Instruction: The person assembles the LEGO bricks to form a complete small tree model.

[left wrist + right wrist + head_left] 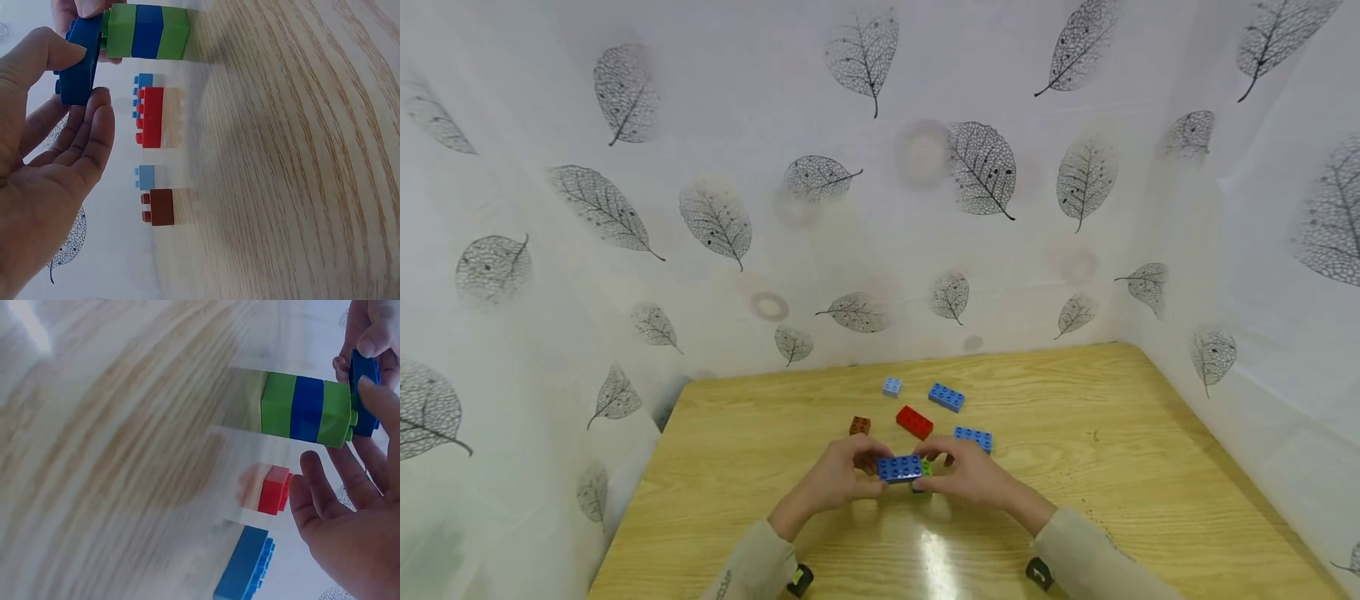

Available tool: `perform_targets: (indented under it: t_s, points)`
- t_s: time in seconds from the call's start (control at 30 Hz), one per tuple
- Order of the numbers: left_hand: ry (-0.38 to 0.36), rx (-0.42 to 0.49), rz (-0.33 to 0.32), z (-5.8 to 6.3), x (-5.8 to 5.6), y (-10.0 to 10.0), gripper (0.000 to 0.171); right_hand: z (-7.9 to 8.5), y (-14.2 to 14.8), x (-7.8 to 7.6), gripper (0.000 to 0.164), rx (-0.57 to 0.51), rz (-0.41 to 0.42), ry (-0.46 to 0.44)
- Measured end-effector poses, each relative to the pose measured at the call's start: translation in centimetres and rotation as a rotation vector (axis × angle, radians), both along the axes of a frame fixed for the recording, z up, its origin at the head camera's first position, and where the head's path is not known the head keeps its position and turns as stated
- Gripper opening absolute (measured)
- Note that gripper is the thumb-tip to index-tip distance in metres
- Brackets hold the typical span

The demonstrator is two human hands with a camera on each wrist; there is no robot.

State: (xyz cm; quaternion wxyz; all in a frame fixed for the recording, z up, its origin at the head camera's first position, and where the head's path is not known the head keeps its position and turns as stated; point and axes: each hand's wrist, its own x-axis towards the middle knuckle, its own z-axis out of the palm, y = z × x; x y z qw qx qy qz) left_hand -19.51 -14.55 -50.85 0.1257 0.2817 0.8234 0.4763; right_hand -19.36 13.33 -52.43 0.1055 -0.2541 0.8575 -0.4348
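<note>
A dark blue brick [899, 468] with two rows of studs sits slightly tilted over the top of a short stack [148, 31] of green, blue and green bricks that stands on the table. My left hand [838, 477] pinches the brick's left end between thumb and fingers. At its other end, my right hand [976, 477] grips it with the thumb on the near side and a fingertip on the far side. Studs of the top green brick show beside the blue brick in the right wrist view. The blue brick's left part overhangs the stack.
Beyond the hands lie a red brick [914, 422], a brown brick [860, 426], a small light blue brick [891, 387] and two longer blue bricks, one farther back [947, 397], one by the right hand [973, 437]. Leaf-patterned curtains [865, 242] surround the wooden table [737, 450].
</note>
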Motion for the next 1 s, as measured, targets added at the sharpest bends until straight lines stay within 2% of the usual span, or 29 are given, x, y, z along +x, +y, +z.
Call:
perform_targets:
  t_s: [0.13,0.47,0.7,1.0]
  points:
    - [0.012,-0.011,-0.002,0.0,0.0,0.0,0.037,0.0,-0.1,0.0,0.038,0.009,0.007,0.032]
    - [0.025,0.039,-0.024,-0.8,-0.4,1.3,0.041,0.1,-0.2,-0.1,0.038,0.023,0.025,0.07]
    - [0.07,0.036,-0.005,-1.2,-0.5,2.7,0.032,0.0,-0.3,-0.1,0.037,0.015,0.022,0.052]
    - [0.013,0.067,0.028,-1.6,-0.4,3.0,0.027,0.1,-0.3,0.0,0.036,0.019,0.005,0.03]
